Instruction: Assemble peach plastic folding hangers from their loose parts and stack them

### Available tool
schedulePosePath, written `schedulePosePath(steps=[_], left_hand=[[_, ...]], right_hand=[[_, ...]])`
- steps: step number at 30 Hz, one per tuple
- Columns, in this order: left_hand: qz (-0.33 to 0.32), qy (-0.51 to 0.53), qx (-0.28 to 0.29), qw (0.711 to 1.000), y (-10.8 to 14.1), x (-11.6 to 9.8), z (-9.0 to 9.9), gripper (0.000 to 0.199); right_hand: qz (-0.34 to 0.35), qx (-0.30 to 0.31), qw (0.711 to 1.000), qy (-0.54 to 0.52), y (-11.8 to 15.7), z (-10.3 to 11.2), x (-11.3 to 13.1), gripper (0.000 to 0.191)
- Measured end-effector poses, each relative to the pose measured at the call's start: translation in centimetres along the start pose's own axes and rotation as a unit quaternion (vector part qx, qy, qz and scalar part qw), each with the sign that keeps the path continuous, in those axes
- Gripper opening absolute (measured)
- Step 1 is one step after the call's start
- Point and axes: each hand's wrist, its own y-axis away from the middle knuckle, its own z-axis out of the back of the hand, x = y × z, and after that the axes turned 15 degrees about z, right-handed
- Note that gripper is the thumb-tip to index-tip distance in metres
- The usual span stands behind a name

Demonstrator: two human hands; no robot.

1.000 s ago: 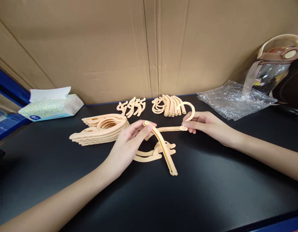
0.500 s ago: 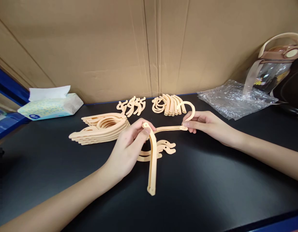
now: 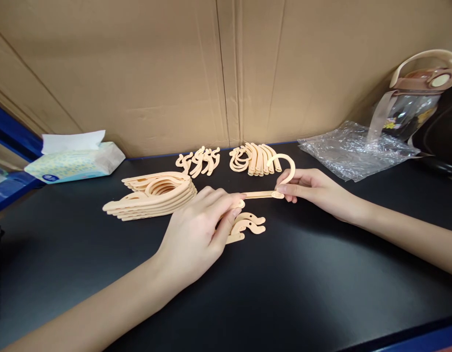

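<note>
A cream plastic folding clothes hanger (image 3: 260,194) is stretched between my hands above the black table. My right hand (image 3: 303,186) pinches it at the joint, where the curved hook (image 3: 290,164) rises over the fingers. My left hand (image 3: 204,222) is closed round its other end; a round tip shows between thumb and forefinger, and the rest of that end is hidden. Just below lie several loose curved hanger pieces (image 3: 250,224), partly covered by my left hand. Left of that hand sits a stack of folded hangers (image 3: 152,195).
Small curved pieces (image 3: 200,160) lie in a row at the back. Beside them are hooks (image 3: 239,159) and straight arms (image 3: 260,159). A tissue pack (image 3: 75,161) lies far left. Clear plastic wrap (image 3: 352,151) and a bottle (image 3: 413,107) are at right, before a cardboard wall (image 3: 138,73).
The hanger arm that hung down from my left hand no longer shows; my left hand has turned over and now covers that end. My right hand has stayed in place at the joint.
</note>
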Motion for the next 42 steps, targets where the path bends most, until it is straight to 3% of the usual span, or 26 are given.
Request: schedulePosePath(steps=[5, 11, 15, 19, 27, 30, 33, 35, 42], left_hand=[[-0.076, -0.077, -0.035, 0.994, 0.4, -0.3, 0.0, 0.026], [-0.025, -0.1, -0.026, 0.994, 0.8, -0.3, -0.2, 0.025], [0.044, 0.005, 0.048, 0.998, 0.7, -0.3, -0.3, 0.024], [0.103, 0.105, 0.116, 0.982, 0.7, -0.6, -0.4, 0.027], [0.194, 0.256, 0.15, 0.935, 0.2, -1.1, -0.2, 0.025], [0.185, 0.204, 0.134, 0.952, -0.1, -0.7, 0.3, 0.024], [0.129, 0.052, 0.087, 0.986, -0.1, -0.3, 0.7, 0.025], [0.108, -0.01, 0.076, 0.991, 0.0, -0.2, 0.7, 0.027], [0.159, 0.117, 0.18, 0.964, 0.1, -1.4, 0.7, 0.023]], right_hand=[[0.003, 0.004, 1.0, -0.002, 0.0, 0.0, 0.0, 0.023], [0.005, 0.005, 1.0, 0.0, 0.0, 0.0, -0.1, 0.024], [0.004, 0.004, 1.0, 0.001, -0.1, -0.1, -0.1, 0.025], [0.004, 0.004, 1.0, 0.002, -0.1, -0.1, 0.0, 0.025], [0.004, 0.008, 1.0, 0.008, 0.0, -0.1, 0.0, 0.027], [0.005, 0.008, 1.0, 0.008, 0.0, -0.1, 0.1, 0.026], [0.007, 0.009, 1.0, 0.004, 0.0, -0.1, 0.1, 0.024], [0.007, 0.01, 1.0, 0.003, 0.0, -0.1, 0.1, 0.025], [0.003, 0.011, 1.0, 0.007, 0.0, 0.0, 0.1, 0.028]])
